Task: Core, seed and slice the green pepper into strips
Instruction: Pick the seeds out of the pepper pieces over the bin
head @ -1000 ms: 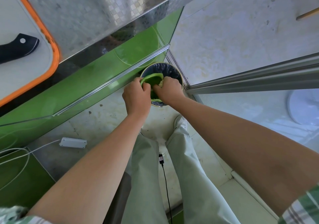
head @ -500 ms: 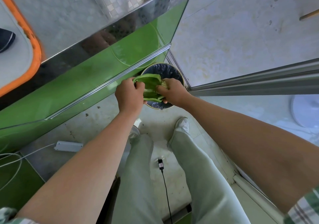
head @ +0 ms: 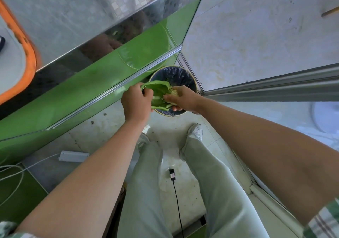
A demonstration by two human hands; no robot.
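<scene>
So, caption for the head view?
Left hand holds the split green pepper over the bin; right hand grips its seed core.

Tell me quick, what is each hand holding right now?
Left hand: closed, gripping the green pepper.
Right hand: closed on the pepper's other side, thumb by the seeds, over the bin.

Both bare forearms are reaching forward and down, meeting above the bin [head: 180, 75]. The left hand [head: 136, 103] is gripping the green pepper [head: 159, 92] over the bin's near-left rim, knuckles up, with its fingers curling over the edge of the pepper. The right hand [head: 183, 99] is working over the bin's near side, pinching the pale seed core [head: 175, 92].
</scene>
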